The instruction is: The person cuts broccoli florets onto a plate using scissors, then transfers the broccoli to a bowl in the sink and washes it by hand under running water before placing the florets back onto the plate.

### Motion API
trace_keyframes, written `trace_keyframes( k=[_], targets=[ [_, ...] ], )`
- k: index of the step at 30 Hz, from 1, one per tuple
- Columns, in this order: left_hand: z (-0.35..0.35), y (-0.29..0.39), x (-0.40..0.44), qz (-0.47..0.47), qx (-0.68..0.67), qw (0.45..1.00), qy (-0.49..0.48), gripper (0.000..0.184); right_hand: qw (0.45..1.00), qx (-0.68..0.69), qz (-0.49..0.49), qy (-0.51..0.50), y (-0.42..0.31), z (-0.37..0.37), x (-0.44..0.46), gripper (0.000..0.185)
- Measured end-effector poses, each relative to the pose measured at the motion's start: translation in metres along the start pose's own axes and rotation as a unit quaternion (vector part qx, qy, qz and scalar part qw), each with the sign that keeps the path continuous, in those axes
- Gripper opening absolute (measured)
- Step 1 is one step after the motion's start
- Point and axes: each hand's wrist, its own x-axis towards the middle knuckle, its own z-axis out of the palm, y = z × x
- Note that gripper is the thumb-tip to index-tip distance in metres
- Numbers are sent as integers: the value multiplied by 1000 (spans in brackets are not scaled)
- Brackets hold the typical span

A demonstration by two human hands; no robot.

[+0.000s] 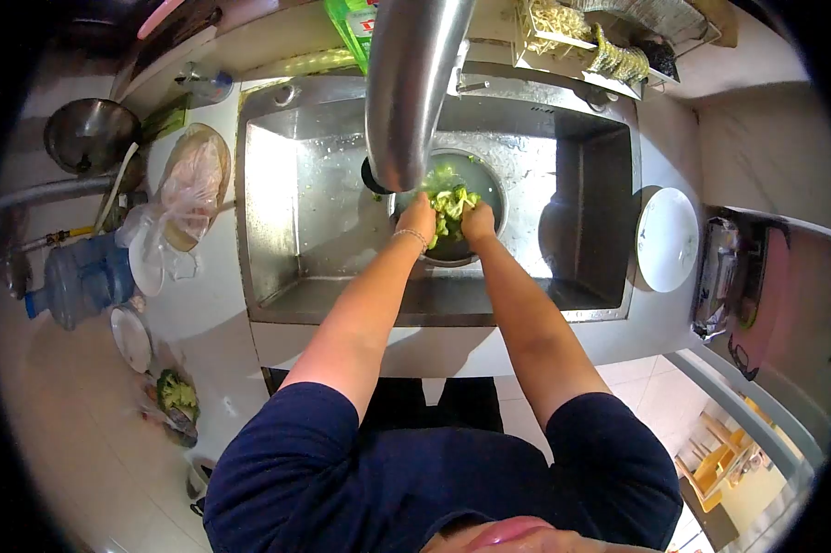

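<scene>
A round metal bowl [502, 184] with water in it stands in the steel sink [337, 253]. Cut green broccoli pieces [447, 210] are gathered between my hands over the bowl. My left hand [417, 219], with a bracelet at its wrist, closes on the left side of the bunch. On the right side, my right hand [477, 224] has its fingers curled round more of the same pieces. The undersides of both hands and some fingertips are hidden.
A large metal faucet [415, 92] reaches over the sink close to my left hand. To the right lies a white plate [668, 240]. Left are a bagged item on a board [194, 189], a blue water jug [88, 281] and a broccoli head [176, 394]. A green bottle [351, 28] stands behind.
</scene>
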Motion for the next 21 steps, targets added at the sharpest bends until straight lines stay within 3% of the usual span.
trace_keyframes(
  k=[1, 3, 4, 5, 8, 9, 10, 12, 14, 15, 18, 21],
  targets=[
    [-2, 6, -4, -13, 2, 1000, 22, 24, 1000, -15, 13, -6, -3, -3, 2, 43],
    [-1, 7, -1, -21, 9, 1000, -2, 23, 991, 86, 88, -60, 2, -3, 4, 48],
    [-2, 6, 2, -26, 12, 1000, -12, 23, 987, 116, 78, -74, 5, -6, 4, 52],
    [-4, 4, 5, -79, -71, 991, -86, 46, 983, 147, 69, -88, 7, -9, 3, 56],
    [-26, 24, -26, -11, 5, 997, -80, 80, 988, 111, -96, -43, -21, -48, -28, 69],
    [-30, 25, -28, -3, 7, 992, -123, 102, 987, 52, -149, -2, -31, -54, -37, 72],
    [-29, 28, -34, 14, 44, 993, -112, 100, 979, -6, -201, 40, -37, -55, -42, 76],
    [-24, 35, -43, 48, 116, 989, -82, 95, 980, -59, -184, -45, -40, -44, -37, 75],
    [-8, 23, -32, 13, 120, 987, -110, 79, 975, -107, -152, -122, -29, -25, -27, 73],
    [-7, 22, -30, 8, 128, 984, -123, 75, 975, -119, -156, -107, -16, -13, -20, 64],
    [8, 11, -19, 20, 106, 991, -84, 62, 971, -116, -146, -148, 15, 5, 1, 52],
    [13, 4, -14, 18, 88, 995, -49, 58, 988, -44, -104, -104, -5, -14, -7, 44]
  ],
)
